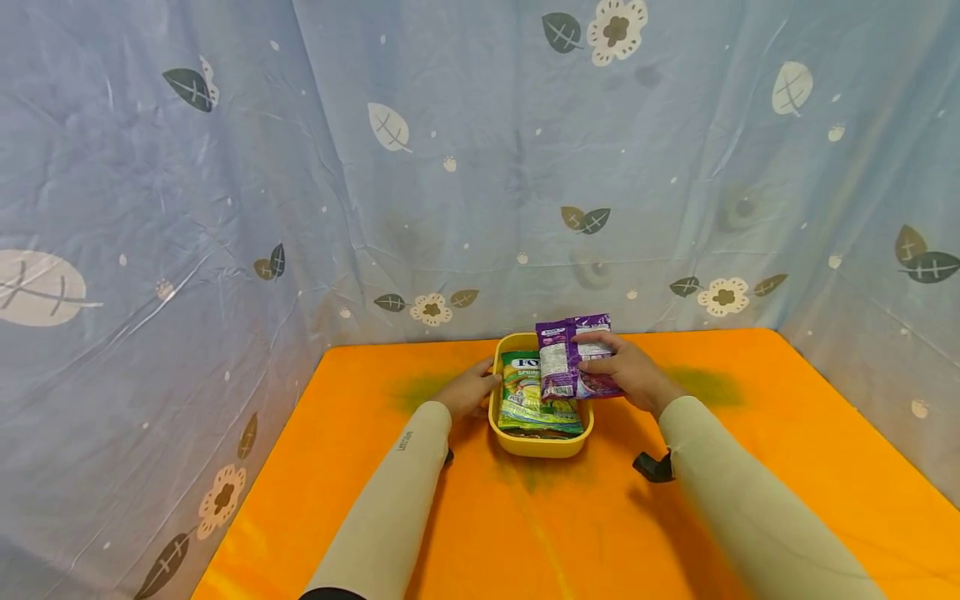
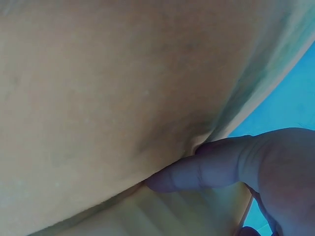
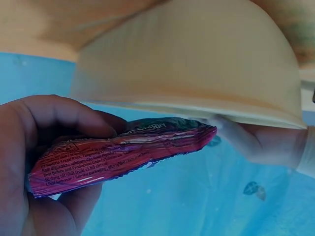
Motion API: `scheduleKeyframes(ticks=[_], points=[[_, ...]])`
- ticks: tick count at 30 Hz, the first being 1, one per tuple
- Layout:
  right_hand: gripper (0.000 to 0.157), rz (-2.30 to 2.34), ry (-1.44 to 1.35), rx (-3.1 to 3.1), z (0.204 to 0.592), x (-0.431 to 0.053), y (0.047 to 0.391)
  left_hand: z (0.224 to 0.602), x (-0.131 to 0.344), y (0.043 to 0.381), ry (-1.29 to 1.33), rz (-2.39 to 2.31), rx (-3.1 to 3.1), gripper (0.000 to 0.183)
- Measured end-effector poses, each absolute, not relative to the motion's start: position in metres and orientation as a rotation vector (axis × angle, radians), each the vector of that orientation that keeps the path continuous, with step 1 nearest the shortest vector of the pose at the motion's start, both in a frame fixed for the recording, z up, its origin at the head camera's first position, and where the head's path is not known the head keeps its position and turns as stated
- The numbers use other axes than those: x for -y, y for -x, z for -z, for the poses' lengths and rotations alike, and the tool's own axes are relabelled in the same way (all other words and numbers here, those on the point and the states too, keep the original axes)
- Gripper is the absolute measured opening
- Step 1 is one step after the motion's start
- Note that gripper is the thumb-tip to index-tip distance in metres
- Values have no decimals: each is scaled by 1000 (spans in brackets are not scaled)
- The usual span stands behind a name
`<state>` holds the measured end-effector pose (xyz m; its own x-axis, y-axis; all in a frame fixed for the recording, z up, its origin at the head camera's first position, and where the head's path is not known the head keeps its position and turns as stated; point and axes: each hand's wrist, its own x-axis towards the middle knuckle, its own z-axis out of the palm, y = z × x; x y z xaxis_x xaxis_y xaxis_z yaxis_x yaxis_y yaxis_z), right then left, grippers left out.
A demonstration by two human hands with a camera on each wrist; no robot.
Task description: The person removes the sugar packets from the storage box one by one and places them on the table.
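Observation:
A yellow plastic tub (image 1: 542,447) with rounded corners stands on the orange table, a green candy bag (image 1: 522,398) lying in it. With thumb and fingers, my right hand (image 1: 633,372) grips a purple candy bag (image 1: 558,358) over the tub's right side, covering part of the green bag. The right wrist view shows that bag (image 3: 113,157) edge-on between thumb and fingers, close to the tub's rim. My left hand (image 1: 468,390) holds the tub at its left side. In the left wrist view, a digit of that hand (image 2: 206,167) lies along a pale surface.
The orange table covering (image 1: 360,450) carries dark greenish patches. A blue patterned curtain (image 1: 480,200) rises right behind the tub and along both sides. A black wrist piece (image 1: 654,467) sticks out beside the right sleeve (image 1: 742,492).

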<state>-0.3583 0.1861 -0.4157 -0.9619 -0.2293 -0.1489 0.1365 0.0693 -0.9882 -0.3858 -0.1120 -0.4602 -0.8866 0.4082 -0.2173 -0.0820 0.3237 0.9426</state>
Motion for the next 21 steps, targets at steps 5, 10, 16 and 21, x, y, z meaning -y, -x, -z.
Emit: scheduleKeyframes(ticks=[5, 10, 16, 21], points=[[53, 1958, 73, -2137, 419, -200, 359, 459, 114, 385, -292, -1592, -2171, 53], [52, 1981, 62, -2122, 421, -214, 356, 458, 113, 385, -312, -1589, -2158, 53], [52, 2025, 62, -2104, 423, -228, 357, 460, 112, 386, -319, -1593, -2168, 53], [53, 2035, 43, -2099, 427, -237, 358, 460, 112, 385, -314, -1592, -2170, 52]])
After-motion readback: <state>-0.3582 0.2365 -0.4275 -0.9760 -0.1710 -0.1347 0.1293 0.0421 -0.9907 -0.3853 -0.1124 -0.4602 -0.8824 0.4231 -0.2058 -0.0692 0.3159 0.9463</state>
